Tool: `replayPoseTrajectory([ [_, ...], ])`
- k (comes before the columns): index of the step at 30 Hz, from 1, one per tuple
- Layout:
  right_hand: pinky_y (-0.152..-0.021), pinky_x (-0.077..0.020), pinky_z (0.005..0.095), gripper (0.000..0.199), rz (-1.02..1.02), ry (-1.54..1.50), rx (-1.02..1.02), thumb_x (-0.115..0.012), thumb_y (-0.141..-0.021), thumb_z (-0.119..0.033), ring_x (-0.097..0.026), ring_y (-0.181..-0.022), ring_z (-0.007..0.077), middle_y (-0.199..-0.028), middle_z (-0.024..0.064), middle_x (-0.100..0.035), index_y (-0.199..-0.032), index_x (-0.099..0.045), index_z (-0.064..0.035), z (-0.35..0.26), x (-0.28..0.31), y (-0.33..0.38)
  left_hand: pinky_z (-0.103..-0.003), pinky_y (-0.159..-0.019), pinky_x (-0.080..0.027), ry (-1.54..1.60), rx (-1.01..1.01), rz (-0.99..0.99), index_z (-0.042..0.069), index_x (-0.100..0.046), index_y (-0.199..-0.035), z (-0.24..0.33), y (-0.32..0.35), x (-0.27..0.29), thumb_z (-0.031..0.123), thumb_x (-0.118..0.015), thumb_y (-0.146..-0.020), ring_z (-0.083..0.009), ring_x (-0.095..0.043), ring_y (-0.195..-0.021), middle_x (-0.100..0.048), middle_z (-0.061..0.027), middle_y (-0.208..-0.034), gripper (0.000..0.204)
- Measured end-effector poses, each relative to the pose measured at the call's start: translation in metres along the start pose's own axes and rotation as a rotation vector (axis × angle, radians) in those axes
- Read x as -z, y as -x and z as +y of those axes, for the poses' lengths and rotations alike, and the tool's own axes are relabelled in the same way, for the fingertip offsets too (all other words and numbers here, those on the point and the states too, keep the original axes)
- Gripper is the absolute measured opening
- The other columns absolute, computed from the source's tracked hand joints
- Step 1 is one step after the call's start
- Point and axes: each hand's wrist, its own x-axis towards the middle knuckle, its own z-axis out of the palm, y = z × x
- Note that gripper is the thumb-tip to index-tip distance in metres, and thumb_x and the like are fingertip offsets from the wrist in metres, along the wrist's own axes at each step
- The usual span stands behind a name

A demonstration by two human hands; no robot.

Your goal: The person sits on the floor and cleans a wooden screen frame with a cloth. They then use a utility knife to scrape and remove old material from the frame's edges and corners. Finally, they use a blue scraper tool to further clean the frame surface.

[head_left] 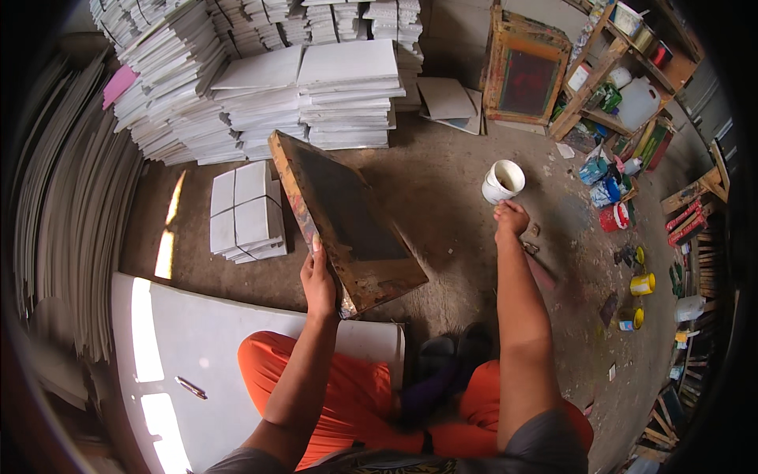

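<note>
My left hand (318, 280) grips the lower left edge of a wooden screen-printing frame (339, 201), thumb on the near face. The frame stands tilted, its dark mesh panel facing up and right, its wood stained with paint. To the right, my right arm reaches forward, and my right hand (512, 219) is closed at the near side of a white cup (496, 188). The cup's open top shows, with something pale inside that I cannot make out. Just how the fingers hold it is partly hidden.
A white board (229, 324) lies by my orange-clad legs, with a pen (191, 387) on it. Beyond the frame are a strapped paper bundle (245, 209) and tall paper stacks (347, 95). Paint pots (613, 216) and a cluttered shelf (600, 75) stand at the right.
</note>
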Motion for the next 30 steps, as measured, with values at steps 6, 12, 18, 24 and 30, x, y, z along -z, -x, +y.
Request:
replayPoseTrajectory([
  [6,-0.081,-0.0578,0.0431,0.040,-0.059,0.228,-0.074,-0.068,-0.093,-0.006,-0.062,-0.108,0.0266,-0.132,0.0137,-0.062,-0.132,-0.068,-0.0135,-0.022,-0.022,-0.080,-0.028,-0.087,-0.049,-0.056,0.042,0.046,-0.003,-0.063,-0.123,-0.017,0.008,0.030,0.039,-0.055,-0.110,-0.0111,-0.060,-0.096,-0.067,-0.0051,-0.107,0.045],
  [12,-0.041,-0.0308,0.0282,0.042,-0.471,0.625,0.192,-0.074,-0.099,-0.036,-0.038,-0.044,0.0093,-0.058,-0.0036,-0.046,-0.075,-0.057,-0.0064,-0.001,-0.076,0.047,-0.026,-0.090,-0.049,-0.028,0.036,0.043,-0.005,-0.062,-0.133,-0.013,0.009,0.054,0.040,-0.054,-0.111,-0.0077,-0.059,-0.100,-0.068,-0.0029,-0.114,0.051],
  [18,-0.065,-0.0459,0.0258,0.018,-0.967,0.281,0.377,-0.062,-0.106,-0.019,-0.053,-0.076,0.0086,-0.088,0.0003,-0.059,-0.111,-0.064,-0.0026,0.004,-0.139,0.278,-0.026,-0.095,-0.048,0.066,0.025,0.043,-0.006,-0.061,-0.134,0.000,0.013,0.113,0.042,-0.049,-0.112,-0.0090,-0.061,-0.106,-0.070,-0.0056,-0.119,0.054],
  [24,-0.083,-0.0516,0.0370,0.071,-1.439,0.250,0.781,-0.074,-0.089,-0.062,-0.062,-0.098,0.0249,-0.110,0.0119,-0.064,-0.128,-0.062,-0.0039,-0.066,-0.125,0.438,-0.026,-0.084,-0.049,-0.199,-0.102,0.273,-0.006,-0.066,-0.122,0.025,0.011,0.137,0.041,-0.053,-0.110,-0.0093,-0.060,-0.093,-0.069,-0.0045,-0.103,0.050],
  [30,-0.087,-0.0543,0.0493,0.061,-1.220,0.584,1.487,-0.078,-0.086,-0.052,-0.063,-0.107,0.0373,-0.127,0.0156,-0.058,-0.130,-0.062,-0.0124,-0.057,-0.130,0.501,-0.029,-0.069,-0.047,-0.257,0.034,0.224,-0.001,-0.070,-0.109,0.055,-0.006,0.174,0.047,-0.054,-0.109,-0.0089,-0.054,-0.076,-0.063,-0.0010,-0.086,0.050],
])
